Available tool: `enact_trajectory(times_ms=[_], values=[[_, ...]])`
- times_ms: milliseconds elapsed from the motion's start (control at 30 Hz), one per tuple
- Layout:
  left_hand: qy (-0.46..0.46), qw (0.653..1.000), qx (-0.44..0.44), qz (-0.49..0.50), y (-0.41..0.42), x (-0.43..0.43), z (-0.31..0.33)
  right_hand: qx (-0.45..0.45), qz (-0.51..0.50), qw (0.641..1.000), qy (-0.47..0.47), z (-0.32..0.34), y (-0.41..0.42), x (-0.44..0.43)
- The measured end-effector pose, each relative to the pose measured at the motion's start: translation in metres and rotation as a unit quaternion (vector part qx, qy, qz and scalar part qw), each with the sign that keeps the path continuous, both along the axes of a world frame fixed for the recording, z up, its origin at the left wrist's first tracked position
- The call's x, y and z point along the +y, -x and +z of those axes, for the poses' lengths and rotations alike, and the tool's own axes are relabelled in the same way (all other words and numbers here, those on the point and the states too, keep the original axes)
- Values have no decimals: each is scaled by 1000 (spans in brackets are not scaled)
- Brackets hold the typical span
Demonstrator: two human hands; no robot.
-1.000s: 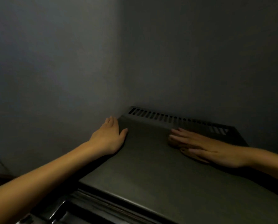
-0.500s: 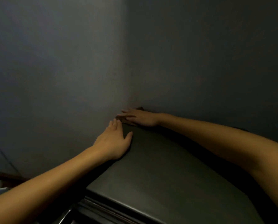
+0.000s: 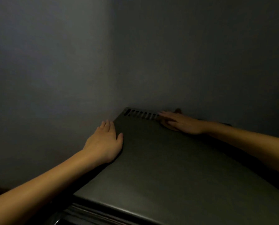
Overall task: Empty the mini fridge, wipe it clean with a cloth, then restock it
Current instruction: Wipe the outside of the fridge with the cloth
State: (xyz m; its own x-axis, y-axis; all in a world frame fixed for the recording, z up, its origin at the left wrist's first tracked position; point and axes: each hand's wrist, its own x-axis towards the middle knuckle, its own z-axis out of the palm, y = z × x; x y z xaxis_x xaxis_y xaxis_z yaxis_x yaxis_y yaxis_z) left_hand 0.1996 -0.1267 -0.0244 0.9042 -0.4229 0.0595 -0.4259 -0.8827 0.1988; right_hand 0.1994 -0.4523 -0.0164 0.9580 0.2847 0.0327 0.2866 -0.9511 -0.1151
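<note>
My right hand (image 3: pixel 182 125) had slid right along the slotted vent (image 3: pixel 140 115), fingers straight, pressing a crumpled brownish cloth (image 3: pixel 168 127). My left hand (image 3: pixel 105 143) lay flat, fingers straight, on the smooth dark-grey mini fridge top (image 3: pixel 168 168).

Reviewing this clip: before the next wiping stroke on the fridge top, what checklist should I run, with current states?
1. Cloth under right hand: ok, fingers flat on it.
2. Left hand bracing the fridge top at its left edge: ok.
3. Vent slots wiped: cannot tell, too dim.
4. Inside emptied: cannot tell, out of view.
5. Lighting to spot dirt: not ok, dim.
</note>
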Motion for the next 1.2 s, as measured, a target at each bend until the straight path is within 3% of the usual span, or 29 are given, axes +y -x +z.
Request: enact_trajectory(times_ms=[167, 333, 600, 833, 933, 1000, 1067, 1100, 1167, 1200], values=[[-1, 1000, 11, 1, 0, 0, 4, -8, 10, 1000, 15, 18, -84, 94], [-1, 1000, 7, 2, 5, 0, 7, 14, -5, 1000, 5, 22, -109, 136], [17, 1000, 11, -4, 6, 3, 5, 12, -56, 988, -144, 27, -35, 55], [42, 999, 10, -33, 5, 6, 4, -50, -90, 983, -152, 20, 44, 17], [62, 996, 0, -70, 1, 7, 5, -89, -151, 958, -229, 34, 74, 25], [121, 987, -17, -106, -3, 4, 6, -120, -204, 904, -357, 50, 92, 41], [265, 954, 19, -142, -1, -3, 13, -93, -227, 849, -469, 63, 108, 61], [358, 915, 93, -162, 3, -9, 21, -64, -229, 835, -495, 68, 114, 72], [490, 790, 300, -215, 15, -20, 37, -18, -206, 824, -527, 74, 126, 94], [503, 737, 383, -239, 19, -26, 44, -9, -186, 821, -539, 75, 130, 104]])
